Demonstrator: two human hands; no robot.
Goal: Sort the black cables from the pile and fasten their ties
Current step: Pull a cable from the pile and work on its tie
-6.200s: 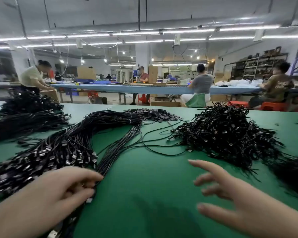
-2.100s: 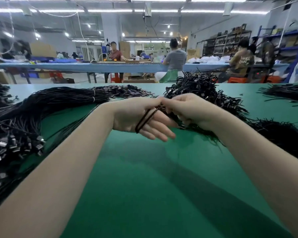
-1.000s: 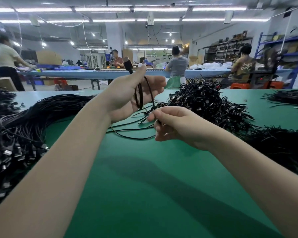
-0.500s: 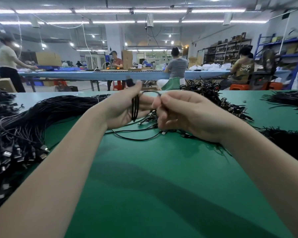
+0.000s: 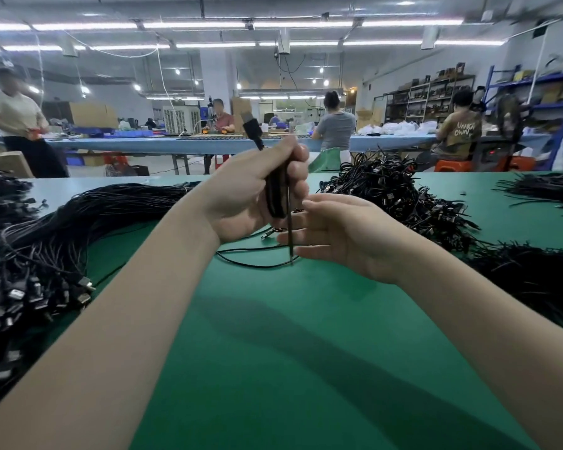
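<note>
Black cable point(image 5: 275, 196), coiled inside left hand's point(image 5: 251, 196) fingers point(image 5: 298, 172)

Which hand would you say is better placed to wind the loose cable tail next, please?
Right. The right hand is open beside the hanging tail, while the left hand grips the coiled cable.

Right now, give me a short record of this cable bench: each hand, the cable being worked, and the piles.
left hand: grips a coiled black cable, plug end sticking up
right hand: open, fingers by the hanging strand
tangled pile: behind the hands
straight bundle: left side
table: green mat
</note>
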